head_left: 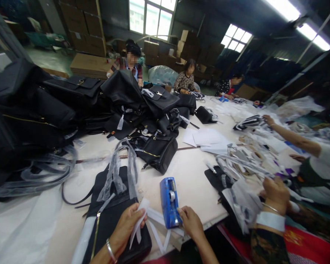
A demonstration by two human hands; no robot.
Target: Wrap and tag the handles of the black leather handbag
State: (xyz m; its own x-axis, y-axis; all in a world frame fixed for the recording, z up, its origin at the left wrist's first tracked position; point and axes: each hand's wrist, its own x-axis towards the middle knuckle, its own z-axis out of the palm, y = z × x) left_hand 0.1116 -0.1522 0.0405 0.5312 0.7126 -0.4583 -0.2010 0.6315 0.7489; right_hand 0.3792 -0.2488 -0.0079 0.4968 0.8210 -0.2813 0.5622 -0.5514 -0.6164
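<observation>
Between the thumb and fingers of my left hand [128,222] is a folded white strip [139,220], thin like paper or foam. That hand is over a black leather bag [118,216] with a gold zipper, whose handles [126,165] are wrapped in clear plastic. A blue tape dispenser [169,201] stands on the table just right of the bag. My right hand [191,222] is closed in a pinch at the near right end of the dispenser; whatever its fingertips hold is too small to make out. White strips [161,234] lie between my hands.
Black bags [74,95] are heaped on the left and behind. Another black bag [159,150] and white paper sheets [206,137] lie ahead. At right, a co-worker's hands [276,192] handle a plastic-wrapped black bag [239,198]. Other people sit along the white table [194,172].
</observation>
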